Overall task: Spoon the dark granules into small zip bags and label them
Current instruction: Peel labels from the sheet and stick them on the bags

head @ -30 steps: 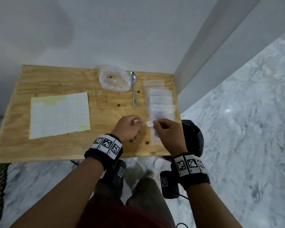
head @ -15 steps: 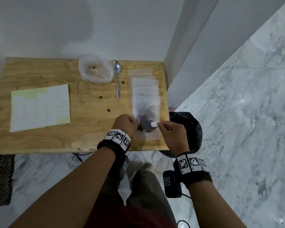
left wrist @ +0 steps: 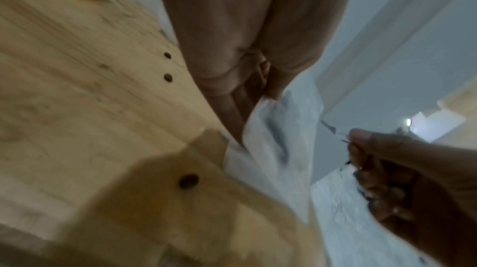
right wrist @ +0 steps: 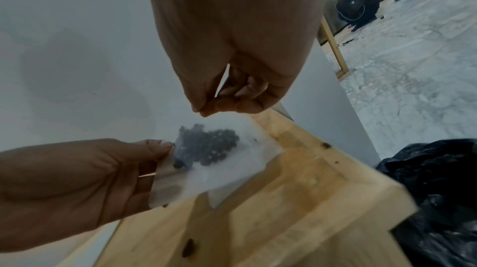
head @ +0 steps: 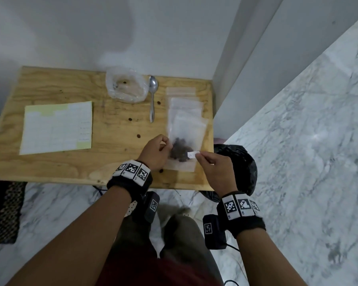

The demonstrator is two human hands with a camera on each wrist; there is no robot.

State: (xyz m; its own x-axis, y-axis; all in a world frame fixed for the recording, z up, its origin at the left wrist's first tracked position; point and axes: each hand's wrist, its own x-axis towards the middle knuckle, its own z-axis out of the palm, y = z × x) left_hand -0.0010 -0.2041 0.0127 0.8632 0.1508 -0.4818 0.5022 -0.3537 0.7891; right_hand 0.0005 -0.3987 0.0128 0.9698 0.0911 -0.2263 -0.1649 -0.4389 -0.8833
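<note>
A small clear zip bag (head: 182, 162) with dark granules (head: 179, 150) in it is near the wooden table's (head: 50, 168) front right corner. My left hand (head: 167, 143) pinches the bag's left edge; in the right wrist view the bag (right wrist: 232, 169) is raised off the wood by that hand (right wrist: 165, 147). My right hand (head: 198, 155) pinches a small white label (head: 191, 154) just right of the granules, its thumb and finger pressed together (right wrist: 206, 110). The left wrist view shows the label (left wrist: 333, 128) apart from the bag (left wrist: 278, 144).
A sheet of labels (head: 56, 129) lies at the table's left. At the back are a clear plastic bag (head: 126, 85) and a metal spoon (head: 152, 98), with a pile of empty zip bags (head: 184, 108) to the right. Loose granules (head: 139, 136) dot the wood. A black bin bag (head: 240, 168) stands beside the table.
A second ago both hands were together at the label. My left hand has since left it and taken the granule bag's edge; my right hand still holds the label beside the bag.
</note>
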